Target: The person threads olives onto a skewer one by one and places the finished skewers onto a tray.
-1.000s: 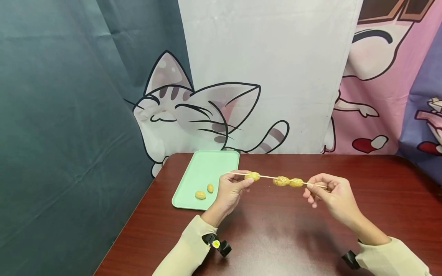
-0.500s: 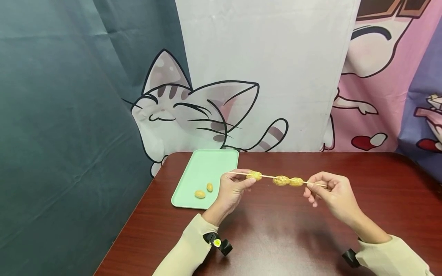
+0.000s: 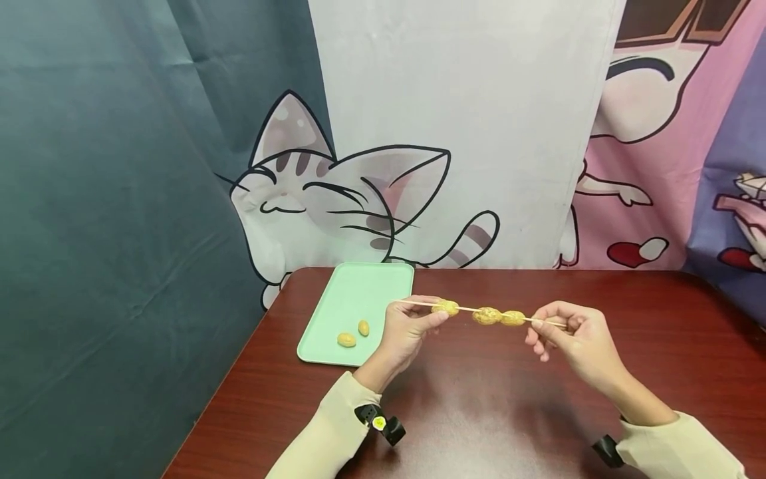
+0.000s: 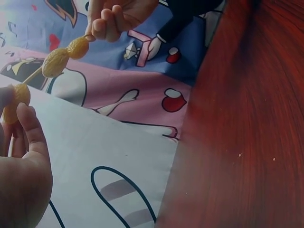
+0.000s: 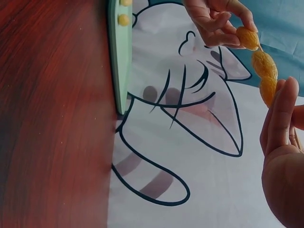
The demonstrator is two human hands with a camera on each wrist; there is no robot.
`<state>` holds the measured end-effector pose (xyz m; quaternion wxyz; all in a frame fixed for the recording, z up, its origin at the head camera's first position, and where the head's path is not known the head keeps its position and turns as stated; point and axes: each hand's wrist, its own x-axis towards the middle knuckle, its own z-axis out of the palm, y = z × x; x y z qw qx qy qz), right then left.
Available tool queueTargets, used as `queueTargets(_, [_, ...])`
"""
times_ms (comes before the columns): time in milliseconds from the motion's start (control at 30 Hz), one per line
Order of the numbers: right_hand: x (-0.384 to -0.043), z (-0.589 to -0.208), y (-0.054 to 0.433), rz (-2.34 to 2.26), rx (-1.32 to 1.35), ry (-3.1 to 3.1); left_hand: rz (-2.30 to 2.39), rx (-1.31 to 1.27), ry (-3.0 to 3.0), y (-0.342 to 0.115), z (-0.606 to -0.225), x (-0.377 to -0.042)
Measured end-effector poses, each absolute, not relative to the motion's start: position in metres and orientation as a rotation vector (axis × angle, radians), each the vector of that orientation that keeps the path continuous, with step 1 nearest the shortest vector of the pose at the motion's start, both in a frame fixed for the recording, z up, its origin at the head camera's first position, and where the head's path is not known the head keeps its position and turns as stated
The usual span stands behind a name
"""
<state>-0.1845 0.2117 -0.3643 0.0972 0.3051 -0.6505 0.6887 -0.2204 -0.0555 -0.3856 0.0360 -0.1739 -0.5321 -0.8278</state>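
Note:
A thin wooden skewer (image 3: 469, 309) is held level above the table, with three yellow, wrinkled oval fruits on it. My left hand (image 3: 408, 330) pinches the leftmost fruit (image 3: 446, 308) between thumb and fingers, and the skewer's free end sticks out past it. A short bare stretch of skewer separates that piece from the other two, a larger mottled fruit (image 3: 487, 316) and a smaller fruit (image 3: 512, 319), which touch. Near the skewer's other end, my right hand (image 3: 568, 336) pinches the stick just beside the smaller fruit. The right wrist view shows the three from the side.
A pale green tray (image 3: 335, 303) lies at the table's back left, behind my left hand. In it rest two loose yellow fruits, one larger (image 3: 346, 340) and one smaller (image 3: 364, 327). Printed curtains hang at the back edge of the dark red wooden table (image 3: 479, 399).
My left hand has moved slightly right, sliding its fruit along the skewer and narrowing the gap to the other two. My right hand stays in place.

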Motion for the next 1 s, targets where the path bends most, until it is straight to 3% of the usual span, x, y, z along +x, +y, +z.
queueTargets(1000, [-0.1824,-0.3667,0.2027,2.026,0.928,-1.905,-2.536,-0.588,-1.651,-0.0509,-0.3876,-0.2176])
